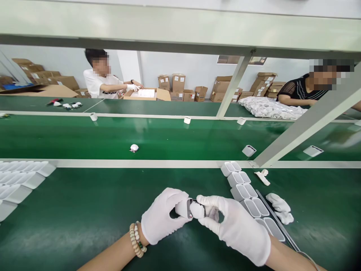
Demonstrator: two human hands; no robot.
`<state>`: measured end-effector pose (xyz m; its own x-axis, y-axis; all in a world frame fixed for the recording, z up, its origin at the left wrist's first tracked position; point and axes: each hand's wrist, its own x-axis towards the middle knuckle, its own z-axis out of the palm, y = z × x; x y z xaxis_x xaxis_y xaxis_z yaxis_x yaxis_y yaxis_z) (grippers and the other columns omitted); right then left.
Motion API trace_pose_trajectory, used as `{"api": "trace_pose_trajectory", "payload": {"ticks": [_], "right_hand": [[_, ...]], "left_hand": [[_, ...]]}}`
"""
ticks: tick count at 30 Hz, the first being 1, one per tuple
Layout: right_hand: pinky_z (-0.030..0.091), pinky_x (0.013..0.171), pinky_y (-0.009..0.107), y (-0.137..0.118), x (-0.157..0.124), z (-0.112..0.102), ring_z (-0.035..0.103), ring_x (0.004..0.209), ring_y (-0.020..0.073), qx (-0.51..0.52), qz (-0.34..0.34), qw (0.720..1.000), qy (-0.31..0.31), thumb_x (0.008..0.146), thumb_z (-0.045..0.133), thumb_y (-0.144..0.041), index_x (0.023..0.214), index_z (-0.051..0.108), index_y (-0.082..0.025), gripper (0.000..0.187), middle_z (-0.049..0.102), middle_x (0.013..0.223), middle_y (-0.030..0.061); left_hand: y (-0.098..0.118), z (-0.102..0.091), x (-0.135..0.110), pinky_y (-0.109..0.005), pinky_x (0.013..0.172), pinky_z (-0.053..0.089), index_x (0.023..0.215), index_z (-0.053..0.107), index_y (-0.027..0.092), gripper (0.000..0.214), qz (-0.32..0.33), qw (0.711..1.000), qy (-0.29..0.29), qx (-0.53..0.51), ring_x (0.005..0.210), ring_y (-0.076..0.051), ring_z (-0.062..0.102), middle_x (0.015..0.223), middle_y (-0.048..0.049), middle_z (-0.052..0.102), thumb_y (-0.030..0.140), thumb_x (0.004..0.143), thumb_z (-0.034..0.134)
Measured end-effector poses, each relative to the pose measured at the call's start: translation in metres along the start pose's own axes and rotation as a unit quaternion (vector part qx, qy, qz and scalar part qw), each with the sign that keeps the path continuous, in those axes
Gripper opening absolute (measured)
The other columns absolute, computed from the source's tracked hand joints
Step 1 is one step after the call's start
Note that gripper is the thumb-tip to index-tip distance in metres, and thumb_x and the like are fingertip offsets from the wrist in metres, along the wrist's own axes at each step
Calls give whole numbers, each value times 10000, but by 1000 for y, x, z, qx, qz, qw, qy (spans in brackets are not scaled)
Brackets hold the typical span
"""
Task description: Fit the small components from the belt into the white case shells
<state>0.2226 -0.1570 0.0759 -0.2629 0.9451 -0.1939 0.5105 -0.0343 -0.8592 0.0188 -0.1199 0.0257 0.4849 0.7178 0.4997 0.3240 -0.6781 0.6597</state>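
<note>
My left hand [166,214], in a white glove with a beaded bracelet at the wrist, grips a small white plastic housing [182,209] between thumb and fingers. Its open end faces right. My right hand [234,222], gloved too, pinches a small dark-edged board with a white rounded piece [197,210] at that open end. Whether the board is partly inside the housing I cannot tell; fingers cover much of both. Right of my hands stand rows of white open-topped housings [250,207], some behind my right hand.
More white housings [24,177] stand at left. Beside the right rows lie a dark strip [278,220] and crumpled white gloves [279,205]. A green belt [84,139] beyond carries scattered white pieces. A slanted post [307,116] crosses at right. Two people work across.
</note>
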Motion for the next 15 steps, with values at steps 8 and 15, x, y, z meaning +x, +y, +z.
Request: {"api": "trace_pose_trajectory", "payload": {"ticks": [8,15], "right_hand": [[380,575,276,10,3,3,393,593,118,38,-22,998,-41,856,556,-314,724,526,-215,167,476,664,-35],[418,617,277,7,5,6,487,608,123,-12,-18,999,-26,870,573,-300,734,523,-217,167,539,678,-36]], "left_hand": [[9,-3,5,-325,756,558,978,637,225,250,-15,999,-23,32,848,-202,662,900,-32,701,137,757,715],[4,-2,2,-341,777,569,1006,636,224,261,-13,999,-27,42,885,-213,668,946,-45,704,160,764,710]]}}
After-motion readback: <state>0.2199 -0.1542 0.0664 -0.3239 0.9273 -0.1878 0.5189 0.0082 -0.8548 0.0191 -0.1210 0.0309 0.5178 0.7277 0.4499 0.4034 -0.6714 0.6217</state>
